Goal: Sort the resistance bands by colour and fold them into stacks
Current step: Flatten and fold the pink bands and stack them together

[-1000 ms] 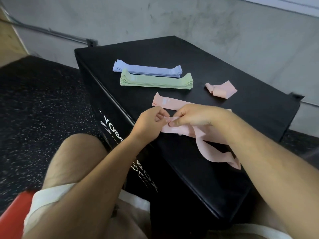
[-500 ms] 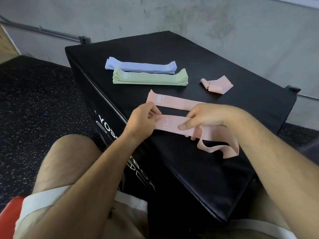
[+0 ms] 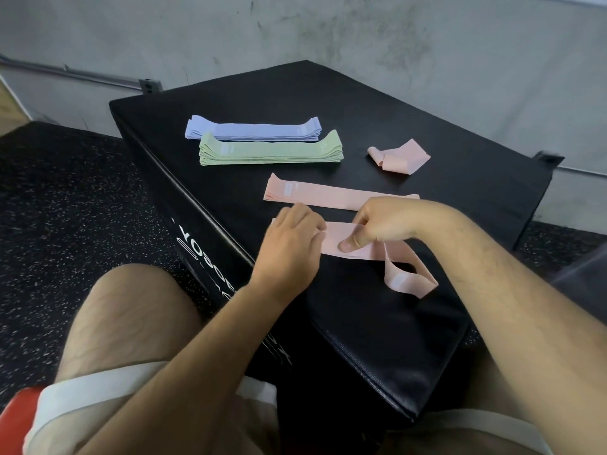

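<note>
A pink band (image 3: 338, 238) lies across the near part of the black box (image 3: 377, 103). My left hand (image 3: 292, 244) holds its left end, and my right hand (image 3: 381, 224) pinches its middle with the thumb on top. The band's right part hangs in a twisted loop (image 3: 409, 280). Just behind it a flat pink band (image 3: 328, 193) lies straight. Farther back sit a stack of green bands (image 3: 269, 152) and a stack of lilac bands (image 3: 253, 129). A crumpled pink band (image 3: 399, 156) lies at the back right.
The box stands against a grey wall (image 3: 328, 34) on a speckled dark floor (image 3: 59, 208). My bare knee (image 3: 131, 316) is at the box's front left corner. A red object (image 3: 13, 418) shows at the lower left.
The band has been laid down flatter on the box. My right hand slid to the right along it, and my left hand stayed on the left end.
</note>
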